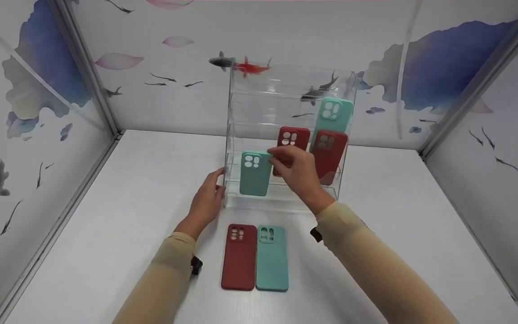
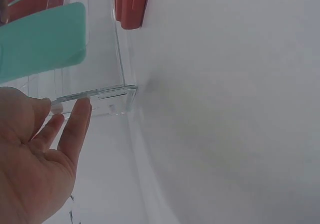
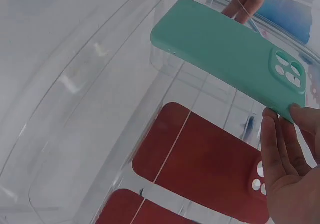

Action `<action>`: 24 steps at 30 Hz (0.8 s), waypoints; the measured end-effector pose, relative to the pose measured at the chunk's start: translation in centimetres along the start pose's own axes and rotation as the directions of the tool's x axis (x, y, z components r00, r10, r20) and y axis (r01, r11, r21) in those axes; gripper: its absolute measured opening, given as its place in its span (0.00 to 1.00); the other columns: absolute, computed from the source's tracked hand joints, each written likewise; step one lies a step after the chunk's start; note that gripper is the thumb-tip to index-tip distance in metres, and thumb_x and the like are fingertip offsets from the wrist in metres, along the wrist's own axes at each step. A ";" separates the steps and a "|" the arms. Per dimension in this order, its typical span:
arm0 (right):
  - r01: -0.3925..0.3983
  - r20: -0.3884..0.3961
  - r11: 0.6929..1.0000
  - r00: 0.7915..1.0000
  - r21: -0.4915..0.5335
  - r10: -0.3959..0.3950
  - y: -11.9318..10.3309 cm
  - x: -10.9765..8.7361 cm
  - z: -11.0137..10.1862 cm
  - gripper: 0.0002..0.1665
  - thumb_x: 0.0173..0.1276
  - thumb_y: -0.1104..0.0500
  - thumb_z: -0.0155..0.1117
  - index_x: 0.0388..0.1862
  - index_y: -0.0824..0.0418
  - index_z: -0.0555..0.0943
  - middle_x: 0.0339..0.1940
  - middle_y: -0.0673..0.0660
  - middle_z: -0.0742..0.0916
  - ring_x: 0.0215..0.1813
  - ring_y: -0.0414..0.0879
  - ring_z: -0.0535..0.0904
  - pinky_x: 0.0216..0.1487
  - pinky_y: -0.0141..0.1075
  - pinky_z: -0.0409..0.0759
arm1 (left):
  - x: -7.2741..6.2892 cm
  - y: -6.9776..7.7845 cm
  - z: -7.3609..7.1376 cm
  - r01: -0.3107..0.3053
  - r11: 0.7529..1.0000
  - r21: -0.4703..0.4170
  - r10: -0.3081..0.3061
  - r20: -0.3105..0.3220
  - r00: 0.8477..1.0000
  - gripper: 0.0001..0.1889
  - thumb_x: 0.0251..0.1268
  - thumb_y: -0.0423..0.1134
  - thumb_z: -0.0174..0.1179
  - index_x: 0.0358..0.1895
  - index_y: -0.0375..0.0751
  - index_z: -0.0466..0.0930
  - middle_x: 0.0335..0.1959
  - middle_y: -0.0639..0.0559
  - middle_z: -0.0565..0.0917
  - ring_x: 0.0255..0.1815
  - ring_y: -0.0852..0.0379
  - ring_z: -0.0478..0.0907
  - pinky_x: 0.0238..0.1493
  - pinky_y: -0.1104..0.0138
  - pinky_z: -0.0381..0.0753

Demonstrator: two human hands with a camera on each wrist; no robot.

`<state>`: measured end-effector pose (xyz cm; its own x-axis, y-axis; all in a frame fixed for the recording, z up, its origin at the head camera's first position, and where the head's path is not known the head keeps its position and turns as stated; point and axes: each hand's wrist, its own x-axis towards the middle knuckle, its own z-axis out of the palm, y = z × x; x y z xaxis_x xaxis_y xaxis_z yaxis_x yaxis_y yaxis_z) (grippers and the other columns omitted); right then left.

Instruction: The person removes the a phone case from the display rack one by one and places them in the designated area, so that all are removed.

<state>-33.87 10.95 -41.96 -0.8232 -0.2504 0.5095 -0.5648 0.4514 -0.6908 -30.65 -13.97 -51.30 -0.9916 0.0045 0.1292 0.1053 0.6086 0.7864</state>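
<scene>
My right hand (image 1: 299, 173) pinches a teal phone case (image 1: 254, 180) by its upper right corner, thumb against fingertips. The case stands nearly upright in front of the lower left tiers of a clear acrylic display rack (image 1: 259, 124), its camera cutouts at the top. In the right wrist view the case (image 3: 220, 48) slants across the rack, above a red phone case (image 3: 200, 159). At the rack's left side, my left hand (image 1: 206, 200) touches the side wall with its fingertips. The left wrist view shows this hand (image 2: 37, 159) with extended fingers against the clear edge.
On the rack's right half stand a teal case (image 1: 341, 114), a red case (image 1: 330, 159) below it, and another red case (image 1: 301, 135) partly behind my right hand. A red case (image 1: 238, 265) and a teal case (image 1: 272, 265) lie side by side on the white table (image 1: 151, 180). Printed panels (image 1: 295, 27) enclose the table.
</scene>
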 end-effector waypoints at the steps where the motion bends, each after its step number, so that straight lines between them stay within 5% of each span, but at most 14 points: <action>1: -0.001 -0.009 1.000 1.000 -0.002 0.001 -0.1 -0.2 -0.4 0.15 0.71 0.62 0.70 0.55 0.54 0.88 0.49 0.50 0.91 0.47 0.42 0.89 0.52 0.37 0.88 | 0.0 0.0 0.0 0.001 1.000 0.002 -0.001 0.000 1.000 0.29 0.83 0.36 0.50 0.81 0.51 0.57 0.77 0.53 0.68 0.61 0.52 0.80 0.62 0.57 0.81; 12: -0.051 -0.026 0.999 0.998 0.013 0.051 -0.2 -3.4 -3.7 0.14 0.71 0.62 0.71 0.54 0.54 0.88 0.48 0.51 0.91 0.46 0.45 0.90 0.53 0.40 0.88 | -0.1 -0.5 0.1 -0.058 0.998 0.024 0.058 -0.032 0.998 0.27 0.81 0.34 0.51 0.79 0.47 0.60 0.74 0.49 0.72 0.56 0.50 0.82 0.56 0.53 0.81; 24: -0.197 0.046 0.979 0.979 -0.057 0.200 1.3 -6.0 -6.8 0.13 0.71 0.60 0.71 0.53 0.53 0.88 0.46 0.52 0.91 0.45 0.46 0.89 0.52 0.40 0.88 | -0.2 -0.2 0.1 -0.033 0.999 0.012 0.033 -0.020 0.999 0.28 0.83 0.36 0.50 0.80 0.48 0.59 0.74 0.49 0.71 0.58 0.50 0.81 0.57 0.54 0.81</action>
<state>-29.31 18.87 -42.45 -0.9213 -0.1938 0.3370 -0.3870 0.5398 -0.7475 -30.50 -13.97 -51.52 -0.9858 0.0085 0.1676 0.1369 0.6180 0.7742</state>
